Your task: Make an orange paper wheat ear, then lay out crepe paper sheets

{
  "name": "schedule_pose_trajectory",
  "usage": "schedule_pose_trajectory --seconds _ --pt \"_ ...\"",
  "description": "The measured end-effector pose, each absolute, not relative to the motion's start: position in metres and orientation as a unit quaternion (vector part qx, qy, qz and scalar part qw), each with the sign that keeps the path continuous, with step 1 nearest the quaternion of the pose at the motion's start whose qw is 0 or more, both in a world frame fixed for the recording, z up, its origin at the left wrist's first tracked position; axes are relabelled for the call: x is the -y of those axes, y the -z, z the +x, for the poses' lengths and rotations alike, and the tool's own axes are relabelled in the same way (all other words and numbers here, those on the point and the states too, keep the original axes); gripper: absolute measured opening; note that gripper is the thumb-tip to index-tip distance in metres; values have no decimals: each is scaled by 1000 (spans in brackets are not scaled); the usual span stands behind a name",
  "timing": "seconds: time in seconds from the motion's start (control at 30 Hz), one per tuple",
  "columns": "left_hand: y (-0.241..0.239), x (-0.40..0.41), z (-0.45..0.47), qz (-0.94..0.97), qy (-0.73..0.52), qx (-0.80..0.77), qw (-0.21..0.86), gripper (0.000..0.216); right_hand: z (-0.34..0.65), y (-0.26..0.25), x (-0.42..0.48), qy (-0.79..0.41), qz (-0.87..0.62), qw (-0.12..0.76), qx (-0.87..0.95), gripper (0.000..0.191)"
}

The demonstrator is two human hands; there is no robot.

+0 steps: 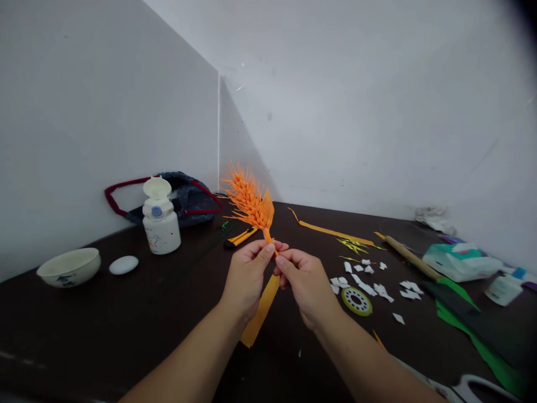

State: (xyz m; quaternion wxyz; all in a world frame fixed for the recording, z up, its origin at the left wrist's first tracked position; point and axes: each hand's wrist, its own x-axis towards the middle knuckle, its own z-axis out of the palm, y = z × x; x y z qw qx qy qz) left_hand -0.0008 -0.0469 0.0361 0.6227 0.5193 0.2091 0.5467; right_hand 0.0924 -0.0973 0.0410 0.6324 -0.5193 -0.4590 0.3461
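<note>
An orange artificial wheat ear (pixel 249 197) stands tilted to the left above my hands, its bristles spread, with a yellow-orange paper leaf (pixel 268 208) at its right side. My left hand (pixel 254 271) is closed, pinching the wrapped stem just below the ear. Close against it, my right hand (pixel 304 280) is also closed, thumb and fingers pinching the stem's lower part. A yellow-orange paper strip (pixel 262 313) hangs down between the two hands. Its upper end is hidden by my fingers, so where it joins the stem cannot be made out.
To the left are a bowl (pixel 69 267), a white oval object (pixel 123 265), an open-lidded bottle (pixel 161 229) and a dark bag (pixel 193 201). A yellow utility knife (pixel 241 239) lies behind my hands. Rightward are tape (pixel 356 302), white scraps (pixel 381 291), green paper (pixel 474 330) and a wipes pack (pixel 459 262).
</note>
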Motion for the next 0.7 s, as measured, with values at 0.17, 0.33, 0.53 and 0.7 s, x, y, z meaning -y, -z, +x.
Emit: schedule_pose_trajectory --seconds 0.17,0.33,0.53,0.7 --pt "-34 47 0 509 -541 -204 638 12 90 -42 98 -314 -531 637 462 13" --pt "-34 49 2 492 -541 -203 652 12 87 -41 96 -284 -535 653 455 13" --pt "-35 48 0 526 -581 -220 581 12 93 -46 102 -210 -553 619 517 9" --pt "-34 50 -5 570 -609 -250 492 15 89 -59 109 59 -468 612 635 14"
